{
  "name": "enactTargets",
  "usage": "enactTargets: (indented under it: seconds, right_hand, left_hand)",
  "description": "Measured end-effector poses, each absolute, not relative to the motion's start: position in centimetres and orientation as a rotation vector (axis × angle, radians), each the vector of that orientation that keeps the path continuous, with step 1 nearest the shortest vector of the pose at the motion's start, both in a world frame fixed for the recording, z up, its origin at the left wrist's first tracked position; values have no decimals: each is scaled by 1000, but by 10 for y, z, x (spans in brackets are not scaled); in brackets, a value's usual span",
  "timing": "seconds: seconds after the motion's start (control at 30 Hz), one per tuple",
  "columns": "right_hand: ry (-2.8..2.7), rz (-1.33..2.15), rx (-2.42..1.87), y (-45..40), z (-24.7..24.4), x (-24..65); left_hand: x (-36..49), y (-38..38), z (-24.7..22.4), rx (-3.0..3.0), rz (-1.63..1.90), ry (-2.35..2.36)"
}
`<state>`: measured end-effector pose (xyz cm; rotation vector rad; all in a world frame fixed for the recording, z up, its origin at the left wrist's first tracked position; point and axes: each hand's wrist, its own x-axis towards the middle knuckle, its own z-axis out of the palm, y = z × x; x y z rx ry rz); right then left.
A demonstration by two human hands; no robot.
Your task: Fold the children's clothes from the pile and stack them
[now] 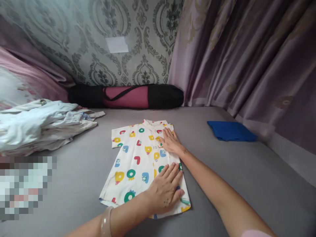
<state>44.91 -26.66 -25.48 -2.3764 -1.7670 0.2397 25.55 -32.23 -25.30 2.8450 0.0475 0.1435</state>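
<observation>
The shirt (138,158) lies under both hands, front side up on the sheet (74,177). The left hand (164,189) is flat on its lower part, near the hem, with fingers extended; the right hand (170,142) is flat farther ahead, near the collar. Both palms are open and neither hand grips anything.

The step looks like smoothing. To do it well, I would keep the fingers long and the pressure light and even, so that the cloth is not dragged, and care for the edge beside the hands. One sleeve is spread to the left of the right hand; on the other side I see no spread sleeve, and I cannot tell if it is tucked under.

To the right of the right hand, well apart, lies a blue cloth (232,131). Beyond the hands is a long bag (128,97), and far left a pile (49,121) of clothes. None of these blocks the hands; only the left forearm, crossing the hem, could catch it.
</observation>
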Motion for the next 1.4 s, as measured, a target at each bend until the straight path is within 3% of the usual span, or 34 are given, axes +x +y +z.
enactTargets:
  seconds: [0.4,0.53,0.67,0.93,1.17,1.4]
  right_hand:
    - [-1602,154,-2504,-237,-260,448]
    - [-1622,344,-2475,-236,-247,461]
    - [-1666,263,-2365,-230,-233,470]
    - [-1773,65,-2355,-225,-264,448]
    - [-1708,244,-2227,-224,-252,460]
    - [-1818,231,-2160,-300,-236,444]
  left_hand:
    - [238,-334,-232,2730,41,-212]
    - [224,-336,-212,2647,-15,-294]
    - [212,-327,-198,2629,-26,-89]
    - [210,-317,-219,2651,51,230]
    - [201,-315,-221,2640,184,249]
    - [188,-305,-235,2632,406,345]
